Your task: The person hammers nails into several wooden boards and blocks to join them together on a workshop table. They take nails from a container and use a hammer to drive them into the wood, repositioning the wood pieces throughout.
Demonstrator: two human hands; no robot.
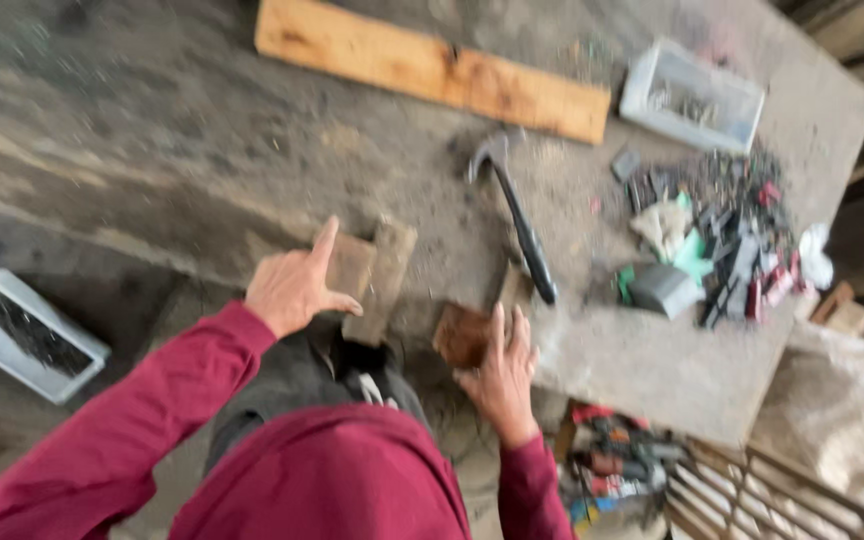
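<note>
My left hand [294,285] hovers with fingers spread at the near edge of a dusty workbench [152,150], right beside two small wooden blocks [372,275]. My right hand [499,372] grips a small reddish-brown wood piece [460,335] at the bench's edge. A claw hammer [517,210] with a black handle lies on the bench just beyond my right hand. Both arms wear dark red sleeves. The view is blurred.
A long orange-brown plank [432,68] lies at the far side. A white tray [690,95] of small parts sits far right, with a heap of dark scraps and rags [722,240] near it. Another white tray [22,330] is at lower left. Tools [617,470] lie below the bench.
</note>
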